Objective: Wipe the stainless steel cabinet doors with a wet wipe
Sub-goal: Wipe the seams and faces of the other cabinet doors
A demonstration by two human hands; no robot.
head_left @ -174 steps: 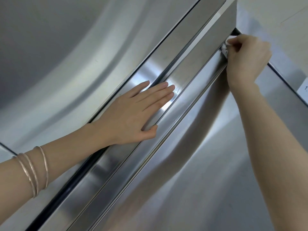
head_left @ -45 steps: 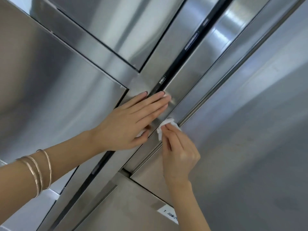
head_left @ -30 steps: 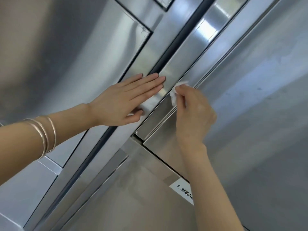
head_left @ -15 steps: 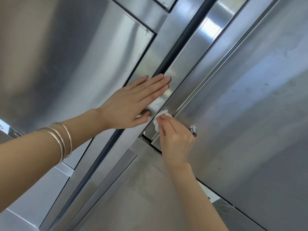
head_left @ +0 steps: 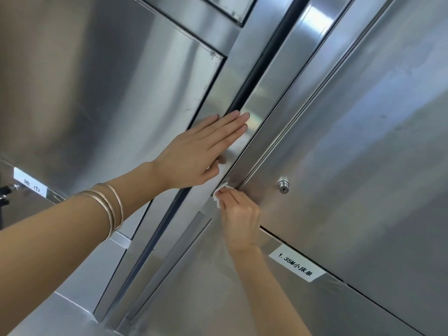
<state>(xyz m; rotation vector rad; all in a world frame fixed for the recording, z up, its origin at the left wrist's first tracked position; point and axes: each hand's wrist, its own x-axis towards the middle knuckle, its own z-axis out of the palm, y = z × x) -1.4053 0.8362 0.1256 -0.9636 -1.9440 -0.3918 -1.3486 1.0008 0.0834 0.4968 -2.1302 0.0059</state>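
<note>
Stainless steel cabinet doors fill the view. The right door [head_left: 351, 141] has a long angled handle strip [head_left: 271, 93] along its left edge. My left hand [head_left: 196, 154] lies flat with straight fingers on that strip, beside the dark gap between the doors. My right hand [head_left: 238, 219] pinches a small white wet wipe [head_left: 219, 194] and presses it against the strip's lower corner, just under my left thumb. Most of the wipe is hidden by my fingers. The left door [head_left: 109, 93] is untouched by either hand.
A round keyhole lock [head_left: 283, 185] sits on the right door close to my right hand. A white label [head_left: 297, 265] with black print is stuck below that door. Another label [head_left: 30, 186] is at the far left. Lower panels [head_left: 206, 287] continue beneath.
My right hand has slid the wipe from the top of the handle strip down to its lower corner. My left hand has stayed flat on the strip, following downward.
</note>
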